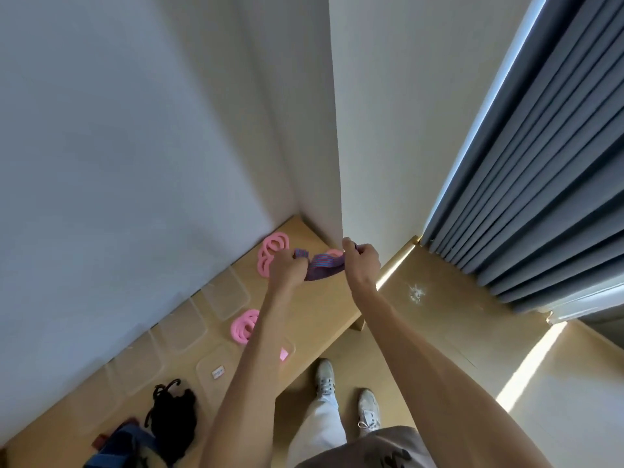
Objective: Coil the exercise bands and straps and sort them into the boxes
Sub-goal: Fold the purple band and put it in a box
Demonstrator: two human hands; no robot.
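Purple band mid-coil, both hands working it above the table's far end.

Nearest, a black strap bundle (174,418) and a blue strap (116,445) wait at the table's (320,309) near edge. A clear box (219,369) carries a small label (218,372), too blurred to read. Pink rings (243,325) sit mid-table, more pink rings (270,256) by the far corner. Left hand (287,271) and right hand (361,261) each pinch the band (324,265), fingers curled tight. Next, probably: finish winding, then pick its box.

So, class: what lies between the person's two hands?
In the head view, a purple striped band spans from the left hand to the right hand; both grip it above the wooden bench.
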